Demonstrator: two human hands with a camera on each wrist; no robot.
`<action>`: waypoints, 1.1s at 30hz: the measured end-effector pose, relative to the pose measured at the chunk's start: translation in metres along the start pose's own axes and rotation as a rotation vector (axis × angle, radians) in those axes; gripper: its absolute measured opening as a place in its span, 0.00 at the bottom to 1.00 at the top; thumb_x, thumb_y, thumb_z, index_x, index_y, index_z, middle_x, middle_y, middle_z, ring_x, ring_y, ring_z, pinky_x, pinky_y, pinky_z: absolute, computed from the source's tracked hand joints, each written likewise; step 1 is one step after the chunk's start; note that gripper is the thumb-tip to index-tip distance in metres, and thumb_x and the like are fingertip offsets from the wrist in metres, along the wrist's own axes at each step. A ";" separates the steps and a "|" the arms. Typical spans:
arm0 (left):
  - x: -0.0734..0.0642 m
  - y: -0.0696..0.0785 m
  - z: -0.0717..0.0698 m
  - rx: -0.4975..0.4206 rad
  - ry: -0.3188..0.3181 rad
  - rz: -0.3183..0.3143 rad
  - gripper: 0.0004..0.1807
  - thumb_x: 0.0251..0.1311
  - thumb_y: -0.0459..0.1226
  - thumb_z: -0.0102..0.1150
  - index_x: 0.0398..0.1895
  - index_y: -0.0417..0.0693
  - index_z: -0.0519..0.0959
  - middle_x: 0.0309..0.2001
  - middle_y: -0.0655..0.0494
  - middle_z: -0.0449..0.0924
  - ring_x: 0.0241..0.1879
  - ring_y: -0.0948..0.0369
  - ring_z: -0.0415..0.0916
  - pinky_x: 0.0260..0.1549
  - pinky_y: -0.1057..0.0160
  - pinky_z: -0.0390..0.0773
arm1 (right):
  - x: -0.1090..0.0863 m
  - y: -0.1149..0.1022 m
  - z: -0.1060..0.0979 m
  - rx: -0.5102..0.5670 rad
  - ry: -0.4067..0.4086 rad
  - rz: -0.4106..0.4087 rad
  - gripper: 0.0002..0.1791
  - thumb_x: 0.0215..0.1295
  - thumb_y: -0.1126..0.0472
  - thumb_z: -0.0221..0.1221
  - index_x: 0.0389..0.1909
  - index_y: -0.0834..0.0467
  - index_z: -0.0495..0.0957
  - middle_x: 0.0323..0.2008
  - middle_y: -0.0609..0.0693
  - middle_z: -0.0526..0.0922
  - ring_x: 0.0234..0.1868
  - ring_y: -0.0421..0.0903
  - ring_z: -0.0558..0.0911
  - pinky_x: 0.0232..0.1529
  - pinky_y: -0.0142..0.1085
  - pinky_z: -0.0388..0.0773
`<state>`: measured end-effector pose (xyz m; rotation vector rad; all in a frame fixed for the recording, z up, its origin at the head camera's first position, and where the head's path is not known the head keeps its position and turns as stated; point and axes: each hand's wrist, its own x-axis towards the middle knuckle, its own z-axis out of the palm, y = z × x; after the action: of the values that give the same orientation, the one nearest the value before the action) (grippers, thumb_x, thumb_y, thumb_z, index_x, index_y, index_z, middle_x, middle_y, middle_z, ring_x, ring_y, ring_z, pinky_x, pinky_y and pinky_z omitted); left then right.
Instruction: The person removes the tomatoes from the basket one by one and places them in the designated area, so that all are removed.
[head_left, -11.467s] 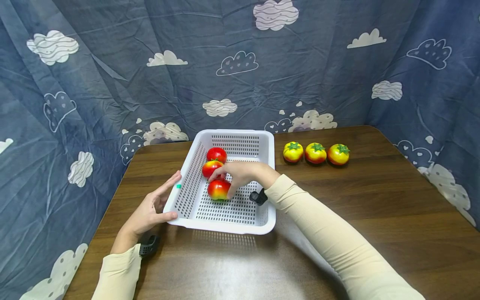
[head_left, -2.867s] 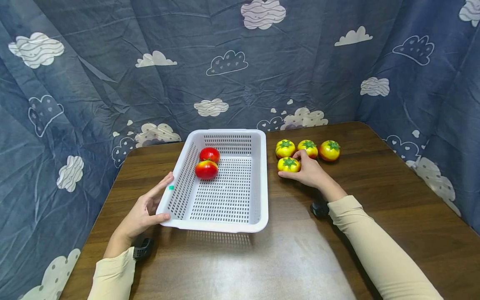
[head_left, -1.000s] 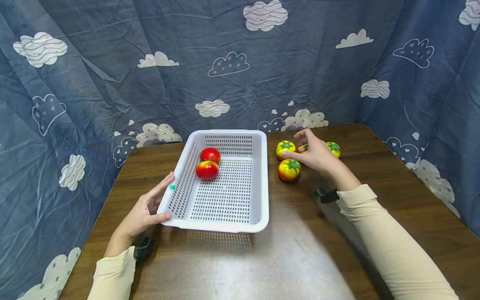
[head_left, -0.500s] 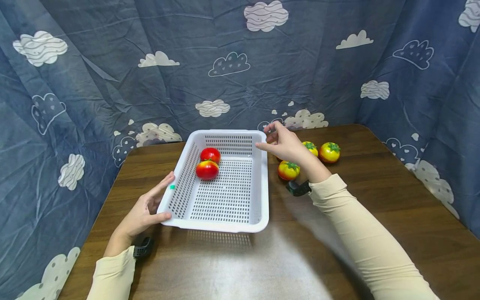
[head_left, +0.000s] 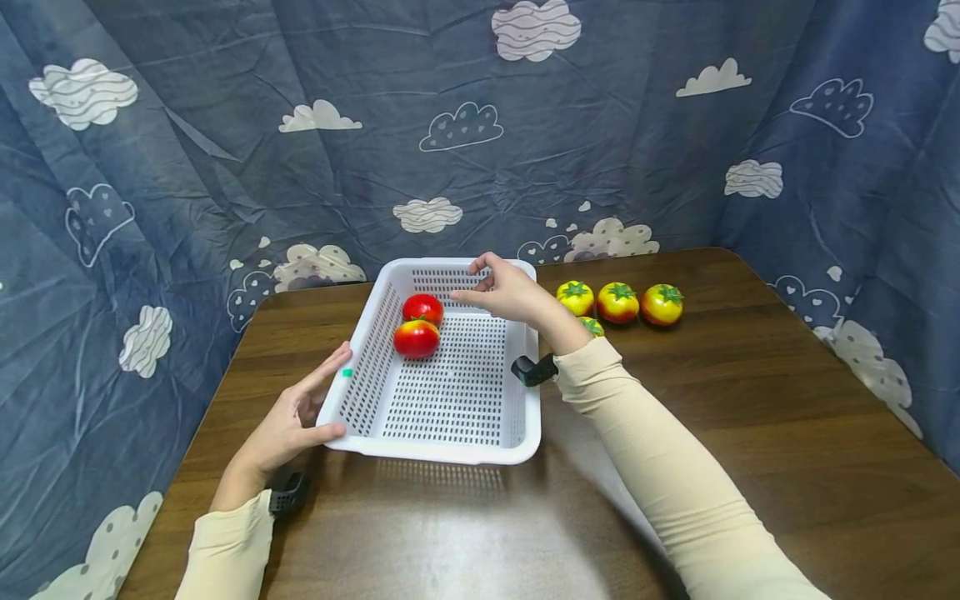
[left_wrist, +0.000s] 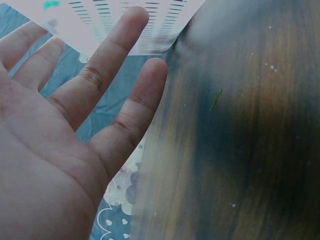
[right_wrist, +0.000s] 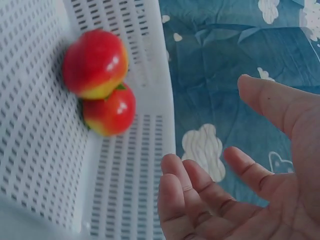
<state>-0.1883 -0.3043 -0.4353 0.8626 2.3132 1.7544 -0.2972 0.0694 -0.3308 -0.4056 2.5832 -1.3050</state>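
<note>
A white perforated plastic basket stands on the wooden table. Inside, against its left side, lie two red tomatoes, a rear tomato and a front tomato. My left hand rests on the basket's near left corner, thumb at the front rim; in the left wrist view its fingers are extended by the basket wall. My right hand hovers over the basket's far right part, fingers spread and holding nothing. In the right wrist view its fingertips overlap the basket rim, apart from both tomatoes.
Right of the basket, a row of yellow-red tomatoes has a left one, a middle one and a right one. Another tomato sits before them, partly hidden by my right wrist. A cloud-patterned curtain hangs behind the table.
One tomato went from the basket to the table, in front of the row, where my right hand let it go. That hand then moved left over the basket. My left hand stayed put.
</note>
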 end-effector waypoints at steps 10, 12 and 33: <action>-0.001 -0.001 0.001 -0.037 -0.012 0.027 0.53 0.57 0.22 0.70 0.86 0.39 0.55 0.90 0.49 0.41 0.71 0.70 0.75 0.54 0.66 0.85 | 0.019 -0.006 0.026 0.269 -0.132 0.078 0.32 0.74 0.44 0.66 0.70 0.55 0.68 0.63 0.62 0.80 0.66 0.64 0.81 0.66 0.57 0.80; -0.001 -0.001 0.001 -0.040 -0.012 0.025 0.53 0.57 0.22 0.70 0.86 0.39 0.55 0.90 0.51 0.42 0.70 0.70 0.75 0.53 0.65 0.85 | 0.022 -0.005 0.032 0.287 -0.134 0.092 0.31 0.74 0.44 0.66 0.69 0.55 0.69 0.65 0.61 0.79 0.68 0.65 0.80 0.68 0.59 0.78; 0.001 0.000 -0.001 0.007 0.004 -0.019 0.53 0.58 0.25 0.69 0.87 0.45 0.55 0.90 0.50 0.40 0.68 0.70 0.77 0.53 0.65 0.85 | 0.037 -0.006 0.063 0.181 -0.119 0.203 0.25 0.75 0.47 0.66 0.61 0.56 0.71 0.47 0.52 0.74 0.35 0.47 0.71 0.40 0.40 0.72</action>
<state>-0.1898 -0.3044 -0.4343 0.8366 2.3239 1.7431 -0.3112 0.0069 -0.3652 -0.1775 2.3161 -1.3813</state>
